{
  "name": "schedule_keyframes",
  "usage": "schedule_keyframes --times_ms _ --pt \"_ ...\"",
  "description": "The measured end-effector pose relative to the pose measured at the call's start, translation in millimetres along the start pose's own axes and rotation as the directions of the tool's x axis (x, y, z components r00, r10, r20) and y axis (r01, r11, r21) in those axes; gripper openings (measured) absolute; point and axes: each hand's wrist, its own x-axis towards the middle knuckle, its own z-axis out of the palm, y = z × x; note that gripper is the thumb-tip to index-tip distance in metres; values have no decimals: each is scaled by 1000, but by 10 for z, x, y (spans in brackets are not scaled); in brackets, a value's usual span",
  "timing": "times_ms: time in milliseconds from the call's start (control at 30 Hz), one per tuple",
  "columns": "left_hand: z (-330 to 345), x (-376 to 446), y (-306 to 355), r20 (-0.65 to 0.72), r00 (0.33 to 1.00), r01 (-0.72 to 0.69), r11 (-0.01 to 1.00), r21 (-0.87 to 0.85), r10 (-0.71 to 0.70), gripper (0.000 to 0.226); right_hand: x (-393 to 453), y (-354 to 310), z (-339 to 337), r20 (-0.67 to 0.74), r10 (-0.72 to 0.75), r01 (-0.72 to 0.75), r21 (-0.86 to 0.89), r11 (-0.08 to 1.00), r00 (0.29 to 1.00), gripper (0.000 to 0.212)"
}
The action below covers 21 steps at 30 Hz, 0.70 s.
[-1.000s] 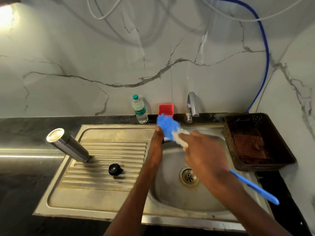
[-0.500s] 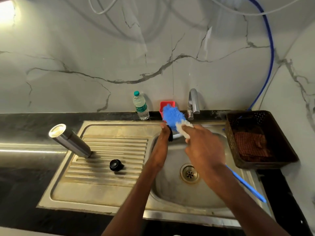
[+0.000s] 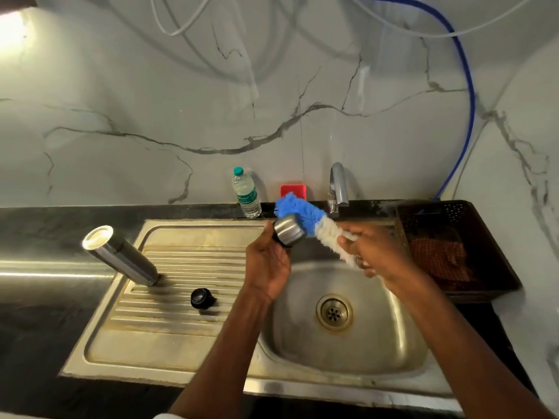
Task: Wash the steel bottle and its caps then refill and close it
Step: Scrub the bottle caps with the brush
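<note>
Left grip (image 3: 267,261) raised, fingers curled; right grip (image 3: 375,252) curled, forearms converging.

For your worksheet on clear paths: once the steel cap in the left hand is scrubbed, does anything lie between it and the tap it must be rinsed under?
Only the brush does: its blue and white head lies between the steel cap, held in the left hand, and the tap behind. The right hand holds it.

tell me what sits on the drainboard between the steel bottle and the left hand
A small black cap lies alone on the ribbed drainboard between the steel bottle and the left hand, in the head view.
</note>
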Motion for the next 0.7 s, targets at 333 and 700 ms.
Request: schedule_keyframes --times_ms 333,700 --pt "45 27 -169 -103 979 -131 929 347 177 74 -240 448 410 508 227 -550 688 473 831 33" --pt "-2 26 -321 29 954 -253 750 611 298 30 -306 325 522 492 268 -558 682 473 828 6"
